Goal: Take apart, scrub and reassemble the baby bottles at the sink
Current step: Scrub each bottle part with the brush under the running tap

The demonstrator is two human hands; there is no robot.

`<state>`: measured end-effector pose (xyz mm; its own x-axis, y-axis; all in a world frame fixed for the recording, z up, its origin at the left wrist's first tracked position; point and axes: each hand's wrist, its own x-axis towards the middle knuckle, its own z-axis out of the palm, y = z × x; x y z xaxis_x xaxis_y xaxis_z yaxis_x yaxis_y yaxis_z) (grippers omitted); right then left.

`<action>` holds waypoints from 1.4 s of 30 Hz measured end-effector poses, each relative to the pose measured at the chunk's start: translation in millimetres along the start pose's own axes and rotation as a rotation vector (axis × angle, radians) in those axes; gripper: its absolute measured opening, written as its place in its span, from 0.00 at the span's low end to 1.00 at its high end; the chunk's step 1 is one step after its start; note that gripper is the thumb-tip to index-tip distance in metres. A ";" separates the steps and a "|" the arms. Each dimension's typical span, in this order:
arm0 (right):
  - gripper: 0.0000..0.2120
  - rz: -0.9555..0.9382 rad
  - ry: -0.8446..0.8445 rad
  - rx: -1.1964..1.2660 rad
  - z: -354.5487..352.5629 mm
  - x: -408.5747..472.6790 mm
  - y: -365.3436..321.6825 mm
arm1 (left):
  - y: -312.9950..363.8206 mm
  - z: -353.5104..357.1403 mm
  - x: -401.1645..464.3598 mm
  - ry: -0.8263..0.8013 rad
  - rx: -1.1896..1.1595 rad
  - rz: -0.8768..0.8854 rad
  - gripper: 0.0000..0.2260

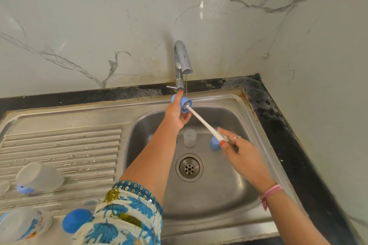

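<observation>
**Brush in the blue cap, under the tap**

Right now the left hand (177,114) is raised over the back of the sink (229,195), fingers curled around a small blue cap (184,103) held just below the spout of the chrome tap (182,63) — a thin thread of water falls from the spout beside it. The cap's open mouth faces the right, and the white bristle head of a bottle brush (201,120) sits inside it. The brush's long white handle slants down to the right hand (232,144), which pinches its lower end between thumb and fingers; a ring shows on one finger and a pink band on the wrist.

Down in the basin, a clear plastic piece (189,137) stands near the back wall, and another blue piece (215,143) sits just beside the right hand, partly hidden by it. Both lie above the drain (189,167).

On the ribbed drainboard (65,145) to the left, a clear bottle (39,178) lies tipped on its side with a blue ring at its base. Nearer the front edge sit a printed bottle (23,225) and a round blue cap (74,221) — both blurred.
</observation>
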<state>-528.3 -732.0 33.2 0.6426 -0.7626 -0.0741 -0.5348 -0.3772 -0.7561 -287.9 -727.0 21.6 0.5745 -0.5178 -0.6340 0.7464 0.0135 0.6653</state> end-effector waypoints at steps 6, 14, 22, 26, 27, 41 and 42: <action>0.21 -0.088 0.007 -0.356 -5.3 -8.6 -12.1 | 7.3 12.7 0.2 -0.021 -0.014 0.042 0.11; 0.19 -0.079 -0.022 -0.346 -29.1 -0.7 -5.9 | 5.7 8.7 0.0 -0.065 -0.069 0.029 0.08; 0.17 -0.108 0.009 -0.400 -40.2 3.4 -1.1 | 10.1 5.5 -4.7 -0.086 -0.059 0.064 0.09; 0.17 -0.127 0.054 -0.465 -46.5 8.7 -1.1 | 10.4 4.6 -7.5 -0.099 -0.079 0.067 0.08; 0.18 -0.116 0.046 -0.463 -46.8 9.5 -0.6 | 10.4 4.8 -8.5 -0.105 -0.073 0.064 0.06; 0.17 -0.110 0.019 -0.389 -54.2 18.0 2.1 | 7.3 -3.1 -9.4 -0.058 -0.174 0.076 0.15; 0.17 -0.096 0.011 -0.387 -55.0 19.2 3.8 | 8.7 -3.5 -8.3 -0.052 -0.163 0.083 0.16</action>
<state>-548.2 -777.0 64.7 0.6949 -0.7191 -0.0061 -0.6413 -0.6158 -0.4578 -285.0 -719.5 31.2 0.6213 -0.5526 -0.5555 0.7442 0.1945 0.6390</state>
